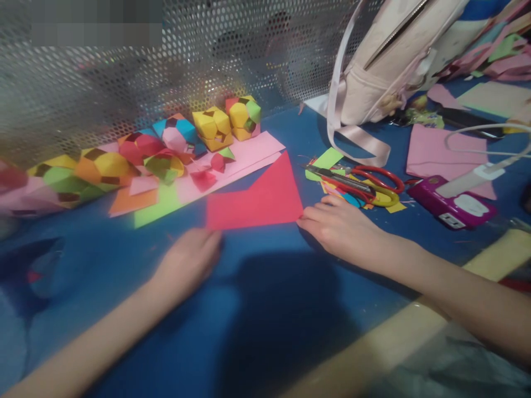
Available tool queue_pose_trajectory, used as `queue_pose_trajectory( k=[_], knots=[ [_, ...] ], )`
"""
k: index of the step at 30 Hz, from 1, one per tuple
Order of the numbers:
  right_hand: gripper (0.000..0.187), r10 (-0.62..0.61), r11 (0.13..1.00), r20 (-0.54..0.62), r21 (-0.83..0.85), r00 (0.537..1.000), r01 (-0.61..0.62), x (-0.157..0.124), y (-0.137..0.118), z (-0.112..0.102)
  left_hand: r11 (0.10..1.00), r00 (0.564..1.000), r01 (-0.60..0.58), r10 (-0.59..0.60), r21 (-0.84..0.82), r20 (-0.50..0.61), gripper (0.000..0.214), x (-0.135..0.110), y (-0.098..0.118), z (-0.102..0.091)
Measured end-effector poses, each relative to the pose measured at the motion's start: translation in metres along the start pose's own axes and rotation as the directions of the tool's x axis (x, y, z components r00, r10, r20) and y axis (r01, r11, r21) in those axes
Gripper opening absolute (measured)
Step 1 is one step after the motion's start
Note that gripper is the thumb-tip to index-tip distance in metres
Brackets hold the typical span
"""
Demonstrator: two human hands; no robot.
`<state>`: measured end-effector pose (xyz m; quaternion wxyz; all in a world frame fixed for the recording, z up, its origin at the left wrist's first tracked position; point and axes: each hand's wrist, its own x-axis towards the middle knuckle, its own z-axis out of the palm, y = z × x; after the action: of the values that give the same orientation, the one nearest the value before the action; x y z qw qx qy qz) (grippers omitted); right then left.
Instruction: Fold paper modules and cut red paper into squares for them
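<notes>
A red sheet of paper is stretched above the blue tabletop, its lower edge towards me and a pointed peak at its upper right. My left hand is closed at the lower left corner of the sheet, slightly blurred. At the lower right corner, my right hand pinches the paper between thumb and fingers. Just beyond my right hand lie red-handled scissors and yellow-handled scissors, on small coloured paper scraps.
Several folded paper balls line the perforated metal panel. Pink paper strips lie in front of them. A pale bag with a ribbon stands at the back. To the right are a purple device with a white cable and pink paper.
</notes>
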<state>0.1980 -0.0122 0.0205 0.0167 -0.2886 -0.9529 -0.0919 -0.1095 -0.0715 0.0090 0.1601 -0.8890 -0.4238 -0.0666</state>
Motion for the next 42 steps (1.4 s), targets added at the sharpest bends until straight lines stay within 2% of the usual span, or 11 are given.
queue_pose_trajectory(
  k=[10, 13, 16, 18, 20, 22, 24, 28, 33, 38, 42],
  knots=[
    [0.026, 0.050, 0.997, -0.009, 0.061, 0.999, -0.049, -0.008, 0.015, 0.001, 0.995, 0.995, 0.088, -0.090, -0.050, -0.044, 0.019, -0.006, -0.008, -0.003],
    [0.026, 0.093, 0.992, -0.103, 0.094, 0.990, -0.083, -0.008, 0.020, -0.008, 0.991, 0.991, 0.132, -0.133, -0.035, -0.030, 0.019, -0.008, -0.010, -0.008],
    [0.026, 0.128, 0.987, -0.218, 0.120, 0.968, -0.103, 0.004, 0.010, -0.020, 0.987, 0.991, 0.111, -0.118, -0.120, -0.058, 0.021, -0.004, -0.004, -0.010],
    [0.026, 0.069, 0.984, -0.223, 0.174, 0.972, -0.030, 0.018, -0.006, -0.022, 0.979, 0.994, 0.059, -0.076, -0.195, -0.080, 0.024, 0.003, 0.003, -0.009],
    [0.030, -0.063, 0.957, -0.185, 0.267, 0.981, 0.112, 0.033, -0.026, -0.017, 0.967, 0.996, 0.007, -0.030, -0.253, -0.088, 0.026, 0.010, 0.010, -0.006],
    [0.050, -0.147, 0.919, -0.179, 0.340, 0.973, 0.201, 0.045, -0.042, -0.005, 0.961, 0.996, -0.032, 0.008, -0.275, -0.088, 0.027, 0.015, 0.015, -0.002],
    [0.065, -0.177, 0.892, -0.120, 0.401, 0.977, 0.210, 0.049, -0.049, 0.010, 0.967, 0.996, -0.044, 0.025, -0.251, -0.080, 0.027, 0.014, 0.015, 0.001],
    [0.079, -0.185, 0.860, -0.015, 0.482, 0.983, 0.169, 0.035, -0.042, 0.027, 0.985, 1.000, -0.002, -0.003, -0.174, -0.024, 0.025, -0.003, 0.005, 0.003],
    [0.082, -0.154, 0.866, 0.034, 0.485, 0.987, 0.118, 0.006, -0.026, 0.025, 0.993, 0.999, 0.020, -0.023, -0.112, -0.023, 0.024, -0.020, -0.003, 0.001],
    [0.075, -0.100, 0.893, -0.026, 0.439, 0.995, 0.102, -0.014, -0.020, 0.024, 0.993, 0.997, 0.080, -0.080, -0.083, 0.001, 0.024, -0.025, -0.007, -0.004],
    [0.073, -0.096, 0.908, -0.060, 0.403, 0.994, 0.112, -0.018, -0.020, 0.025, 0.988, 0.990, 0.140, -0.137, -0.068, 0.041, 0.024, -0.029, -0.010, -0.007]
  ],
)
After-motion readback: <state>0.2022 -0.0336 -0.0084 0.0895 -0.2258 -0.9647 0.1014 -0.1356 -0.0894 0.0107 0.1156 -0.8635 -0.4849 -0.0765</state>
